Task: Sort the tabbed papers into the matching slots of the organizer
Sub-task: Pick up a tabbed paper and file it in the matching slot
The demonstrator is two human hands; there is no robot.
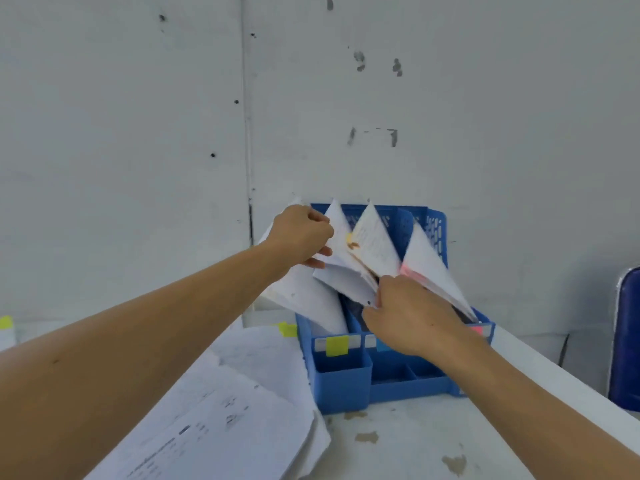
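Note:
A blue plastic organizer (343, 382) stands on the white table against the wall. Its front rim carries a yellow label (337, 345), a blue label (382, 344) and a pink label (477, 330). Sheets of white paper lean in its slots. My left hand (300, 233) pinches the upper edge of a sheet (337, 233) over the middle of the organizer. My right hand (408, 313) grips the lower edge of the middle bundle of papers (375, 244). A bundle with a pink tab (424, 261) leans in the right slot. Another sheet (308, 296) leans in the left, yellow-labelled slot.
A loose pile of printed papers (221, 420) lies on the table left of the organizer; one sheet shows a yellow tab (287, 329). Another yellow tab (6, 322) sits at the far left edge. A blue chair back (627, 337) stands at the right. The wall is close behind.

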